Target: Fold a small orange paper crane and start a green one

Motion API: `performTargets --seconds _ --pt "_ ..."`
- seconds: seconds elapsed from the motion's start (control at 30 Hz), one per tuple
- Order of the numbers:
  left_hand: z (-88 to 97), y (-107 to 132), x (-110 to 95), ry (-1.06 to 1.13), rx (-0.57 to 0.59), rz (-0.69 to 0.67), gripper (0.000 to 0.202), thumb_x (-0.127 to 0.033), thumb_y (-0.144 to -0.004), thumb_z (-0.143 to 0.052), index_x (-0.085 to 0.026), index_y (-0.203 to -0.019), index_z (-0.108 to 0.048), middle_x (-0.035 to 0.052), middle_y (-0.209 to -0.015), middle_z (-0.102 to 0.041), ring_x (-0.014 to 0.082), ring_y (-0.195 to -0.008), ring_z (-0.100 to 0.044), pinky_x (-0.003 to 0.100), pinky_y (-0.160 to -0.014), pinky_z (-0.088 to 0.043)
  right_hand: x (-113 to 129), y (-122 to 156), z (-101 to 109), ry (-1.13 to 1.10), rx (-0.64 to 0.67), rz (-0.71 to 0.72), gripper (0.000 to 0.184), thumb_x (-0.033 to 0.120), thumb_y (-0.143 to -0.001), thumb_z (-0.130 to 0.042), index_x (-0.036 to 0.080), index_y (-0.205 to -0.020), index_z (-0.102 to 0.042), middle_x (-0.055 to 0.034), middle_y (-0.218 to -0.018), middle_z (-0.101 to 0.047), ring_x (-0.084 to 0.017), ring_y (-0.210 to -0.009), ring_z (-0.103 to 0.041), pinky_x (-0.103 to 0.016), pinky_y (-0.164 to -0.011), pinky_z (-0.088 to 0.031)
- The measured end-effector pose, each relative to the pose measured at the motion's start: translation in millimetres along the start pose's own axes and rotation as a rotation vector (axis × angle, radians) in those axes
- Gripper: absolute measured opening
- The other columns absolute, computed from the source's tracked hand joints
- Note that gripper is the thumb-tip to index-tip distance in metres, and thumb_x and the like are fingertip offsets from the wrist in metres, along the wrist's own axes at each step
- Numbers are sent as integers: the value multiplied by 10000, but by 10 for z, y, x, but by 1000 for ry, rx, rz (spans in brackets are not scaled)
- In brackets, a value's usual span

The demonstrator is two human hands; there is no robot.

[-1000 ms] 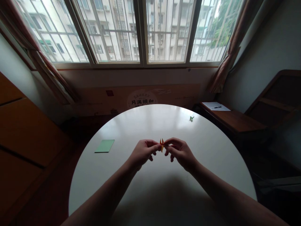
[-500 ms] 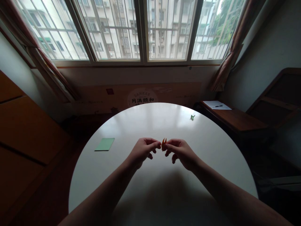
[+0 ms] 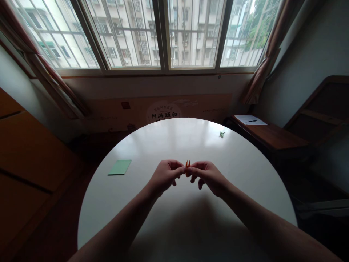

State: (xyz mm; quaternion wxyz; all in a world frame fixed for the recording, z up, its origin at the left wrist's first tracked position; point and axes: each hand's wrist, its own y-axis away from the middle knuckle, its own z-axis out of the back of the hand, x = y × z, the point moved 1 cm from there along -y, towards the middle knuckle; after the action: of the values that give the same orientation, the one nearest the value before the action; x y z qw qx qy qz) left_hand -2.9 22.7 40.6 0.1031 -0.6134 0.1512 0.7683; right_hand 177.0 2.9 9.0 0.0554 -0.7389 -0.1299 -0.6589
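A small folded piece of orange paper point(image 3: 188, 164) shows two pointed tips upward between my hands, above the white round table point(image 3: 174, 140). My left hand point(image 3: 169, 175) pinches its left side between thumb and forefinger. My right hand point(image 3: 205, 174) grips the right side the same way, its other fingers curled loosely below. The fingertips hide the lower part of the paper. On the left of the table lies a flat stack of green square paper point(image 3: 120, 167). A tiny folded green paper figure point(image 3: 222, 134) sits at the far right of the tabletop.
Beyond the table's right edge, a wooden bench or low table point(image 3: 283, 138) bears a white sheet point(image 3: 249, 120) with a pen on it. A printed box panel point(image 3: 191, 109) stands under the barred window. Wooden cabinet fronts point(image 3: 29, 145) are at the left.
My left fingers have closed on the orange paper, where before they were just beside it. Its two tips now point straighter up. The view has shifted slightly.
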Motion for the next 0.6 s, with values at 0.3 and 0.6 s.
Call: performTargets --seconds 0.3,0.6 --pt "-32 -17 67 62 14 51 251 -365 -734 -699 -117 -771 -718 54 -716 -649 113 -599 -494 165 -407 -369 2 1 1 -52 4 -44 271 402 -753 -788 142 -815 -744 -66 -815 -686 -140 -658 -606 -156 -382 -399" --pt "-51 -16 63 16 67 38 278 -391 -758 -719 -114 -766 -737 57 -712 -654 131 -608 -531 173 -390 -393 -22 8 7 -88 -22 -63 257 385 -742 -783 147 -714 -690 -14 -659 -610 -105 -567 -542 -152 -379 -365"
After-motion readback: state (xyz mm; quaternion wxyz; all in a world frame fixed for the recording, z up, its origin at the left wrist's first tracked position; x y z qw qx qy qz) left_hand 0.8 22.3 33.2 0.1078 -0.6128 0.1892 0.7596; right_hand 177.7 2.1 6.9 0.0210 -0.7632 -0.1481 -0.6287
